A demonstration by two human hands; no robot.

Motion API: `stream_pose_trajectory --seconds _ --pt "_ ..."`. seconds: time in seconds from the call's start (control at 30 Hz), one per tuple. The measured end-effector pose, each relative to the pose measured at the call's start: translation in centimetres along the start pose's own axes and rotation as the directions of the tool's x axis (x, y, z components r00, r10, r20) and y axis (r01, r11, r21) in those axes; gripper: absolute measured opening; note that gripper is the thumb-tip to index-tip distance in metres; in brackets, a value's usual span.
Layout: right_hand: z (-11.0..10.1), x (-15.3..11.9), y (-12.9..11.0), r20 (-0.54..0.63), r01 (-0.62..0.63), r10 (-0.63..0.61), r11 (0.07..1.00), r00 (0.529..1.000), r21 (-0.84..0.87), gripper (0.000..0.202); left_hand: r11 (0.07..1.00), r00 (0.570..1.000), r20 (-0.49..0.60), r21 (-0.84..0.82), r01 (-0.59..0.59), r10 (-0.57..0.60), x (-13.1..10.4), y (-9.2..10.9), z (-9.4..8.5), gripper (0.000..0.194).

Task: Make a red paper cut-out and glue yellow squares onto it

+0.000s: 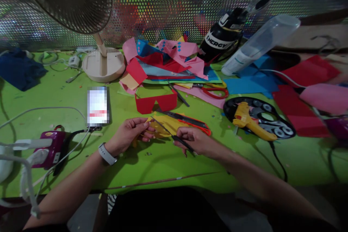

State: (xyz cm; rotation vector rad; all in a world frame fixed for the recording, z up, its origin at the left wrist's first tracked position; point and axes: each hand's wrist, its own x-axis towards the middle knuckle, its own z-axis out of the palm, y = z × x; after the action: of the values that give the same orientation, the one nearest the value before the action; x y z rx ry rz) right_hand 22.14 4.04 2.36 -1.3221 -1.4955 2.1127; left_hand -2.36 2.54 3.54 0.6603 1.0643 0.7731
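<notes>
My right hand (197, 139) is closed around the black handles of a pair of scissors (163, 127), whose blades point up and to the left. Between the fingertips of my left hand (132, 130) is a small piece of yellow paper (149, 129), close to the scissor tips. More yellow paper (166, 120) lies just behind both hands; where the held piece ends is hard to make out. Beyond it stands a red paper cutout shaped like glasses (156, 102). An orange and black utility knife (194, 121) rests beside the yellow paper, past my right hand.
A pile of coloured paper scraps (174, 61) lies at the back, with red-handled scissors (214, 92) near it. A yellow glue gun (251, 121) sits on a black palette at right. A phone (98, 107), a fan (103, 67) and a purple power adapter (50, 148) occupy the left.
</notes>
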Motion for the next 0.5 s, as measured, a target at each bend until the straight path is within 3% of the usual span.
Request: stream_pose_trajectory --seconds 0.17,0.5 --pt "-0.08 -0.18 -0.17 0.032 0.011 -0.012 1.000 0.999 0.007 0.050 0.999 0.999 -0.030 -0.034 -0.036 0.035 0.08 0.04 0.05 0.026" --pt "0.26 -0.45 -0.74 0.050 -0.023 0.026 0.998 0.998 -0.061 0.054 1.000 0.997 0.072 -0.007 -0.024 0.025 -0.03 -0.20 0.10 0.032"
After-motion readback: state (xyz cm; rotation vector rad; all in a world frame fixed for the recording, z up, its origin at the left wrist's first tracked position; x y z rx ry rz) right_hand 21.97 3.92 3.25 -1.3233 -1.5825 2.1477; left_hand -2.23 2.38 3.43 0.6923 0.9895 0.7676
